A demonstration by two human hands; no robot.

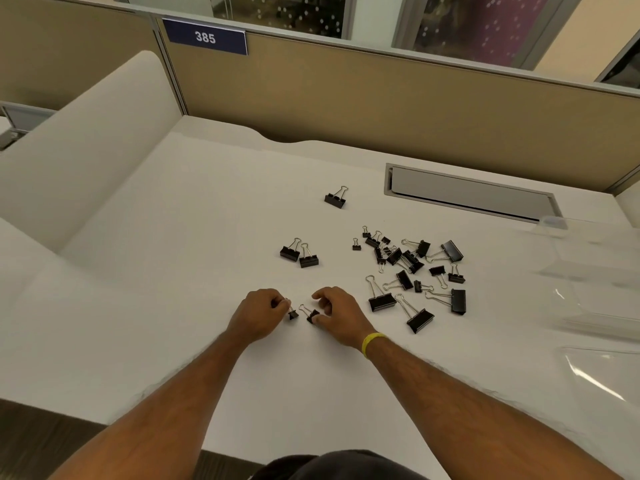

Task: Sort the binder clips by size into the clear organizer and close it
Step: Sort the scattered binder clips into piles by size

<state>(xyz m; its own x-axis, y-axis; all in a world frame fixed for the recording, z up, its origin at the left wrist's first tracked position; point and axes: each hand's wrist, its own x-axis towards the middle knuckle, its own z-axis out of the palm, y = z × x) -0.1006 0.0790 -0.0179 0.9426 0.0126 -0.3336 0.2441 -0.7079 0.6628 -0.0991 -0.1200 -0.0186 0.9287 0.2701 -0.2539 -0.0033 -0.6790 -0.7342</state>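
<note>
Black binder clips lie scattered on the white desk (180,237). My left hand (258,315) pinches the wire handle of a small clip (293,314) that touches the desk. Right beside it, my right hand (337,315) pinches another small clip (311,316) by its black body. A mixed pile of clips (408,258) of small, medium and large sizes lies to the right. Two medium clips (299,254) stand together beyond my hands, and a single medium clip (336,199) sits farther back. The clear organizer (595,282) stands open at the right edge, hard to make out.
A recessed grey cable hatch (471,194) is set into the desk at the back right. A tan partition (381,109) with a blue "385" sign (205,37) walls off the back. A white side panel (90,143) rises on the left.
</note>
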